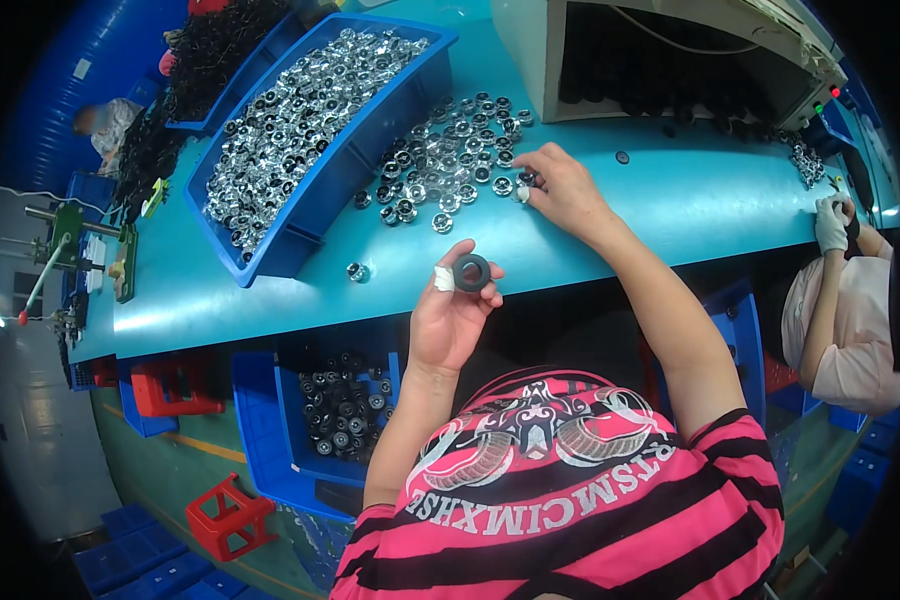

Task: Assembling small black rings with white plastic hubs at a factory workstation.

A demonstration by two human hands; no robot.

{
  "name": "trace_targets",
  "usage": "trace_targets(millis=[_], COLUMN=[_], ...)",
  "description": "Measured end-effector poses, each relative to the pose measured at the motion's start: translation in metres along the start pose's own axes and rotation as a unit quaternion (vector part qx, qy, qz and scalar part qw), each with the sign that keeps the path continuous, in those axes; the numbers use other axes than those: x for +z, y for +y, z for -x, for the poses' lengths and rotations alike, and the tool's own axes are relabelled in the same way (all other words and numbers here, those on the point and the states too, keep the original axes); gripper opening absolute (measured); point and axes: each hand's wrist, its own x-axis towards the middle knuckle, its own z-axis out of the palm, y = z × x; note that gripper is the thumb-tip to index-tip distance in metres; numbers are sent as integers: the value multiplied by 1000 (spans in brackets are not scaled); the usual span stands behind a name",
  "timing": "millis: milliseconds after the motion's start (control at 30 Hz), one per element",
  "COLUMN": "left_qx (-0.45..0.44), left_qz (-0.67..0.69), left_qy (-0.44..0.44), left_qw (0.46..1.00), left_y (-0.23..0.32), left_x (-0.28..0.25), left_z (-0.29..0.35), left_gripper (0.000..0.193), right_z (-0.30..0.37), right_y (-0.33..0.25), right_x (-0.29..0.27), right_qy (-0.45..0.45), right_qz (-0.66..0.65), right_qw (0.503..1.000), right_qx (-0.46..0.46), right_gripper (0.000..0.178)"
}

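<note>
1 black tyre-like ring [459, 275] is pinched in the left hand [450, 322], best steadied lightly by its rim; the right hand [567, 195] pinches 1 clear-and-black hub [529, 180] beside the loose hubs [440, 162].

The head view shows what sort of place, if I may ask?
Probably a small-parts assembly workshop: a blue bin heaped with shiny round parts, a green lever press, and a gloved co-worker at the workbench.
</note>
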Motion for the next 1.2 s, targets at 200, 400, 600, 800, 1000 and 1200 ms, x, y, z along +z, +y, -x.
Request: trace_targets(millis=[200,400,600,800,1000,1200], left_qx=[1,19,27,27,23,28], left_qz=[-8,-26,-41,-39,-49,-58], left_qy=[13,7,26,15,14,24], left_qw=[1000,999,998,999,998,998], left_y=[-6,3,4,3,1,2], left_x=[-16,-9,-1,9,10,12], left_z=[0,0,1,5,3,4], left_gripper=[49,49,49,50,53,54], right_z=[18,49,69,75,79,80], right_y=[-6,-39,-59,-70,-70,-85], right_x=[-13,-8,-9,-10,-4,-8], right_qy=[-10,-51,-79,-61,-55,-26], right_qz=[-65,-356,-470,-476,-454,-422], right_qw=[998,930,876,875,888,906], right_qx=[9,70,75,62,57,23], right_gripper=[26,34,33,33,32,34])
